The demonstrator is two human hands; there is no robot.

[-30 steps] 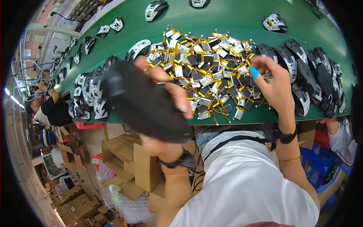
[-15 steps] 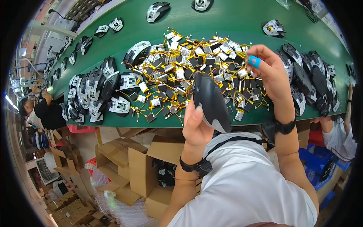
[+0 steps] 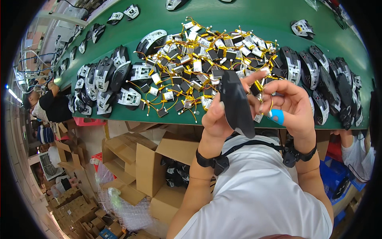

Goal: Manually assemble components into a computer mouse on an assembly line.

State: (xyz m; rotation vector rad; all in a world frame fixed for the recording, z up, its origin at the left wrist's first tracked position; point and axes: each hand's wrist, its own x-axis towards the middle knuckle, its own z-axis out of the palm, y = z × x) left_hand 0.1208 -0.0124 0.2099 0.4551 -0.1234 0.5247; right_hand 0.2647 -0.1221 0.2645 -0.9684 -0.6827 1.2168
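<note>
My left hand (image 3: 214, 121) holds a black computer mouse housing (image 3: 236, 104) on edge above the near edge of the green bench. Its thumb presses the near side, and a finger reaches out past the far side. Just right of the housing, my right hand (image 3: 295, 104) pinches a small battery (image 3: 256, 88) with a yellow end and thin wires. A blue cover (image 3: 276, 117) wraps one right finger. The housing's inner side, facing right, is hidden. Behind both hands spreads a heap of small wired batteries (image 3: 197, 65), silver and black with yellow ends.
Mouse housings are piled left (image 3: 104, 77) and right (image 3: 332, 89) of the heap on the green bench (image 3: 246, 18). A lone housing (image 3: 302, 28) lies farther back. Below stand open cardboard boxes (image 3: 145, 171) and bubble wrap (image 3: 133, 215). Other people are at far left and right.
My right hand has come down from the heap toward the left hand, now with a battery in its fingers. The housing has turned more upright. The view has shifted slightly.
</note>
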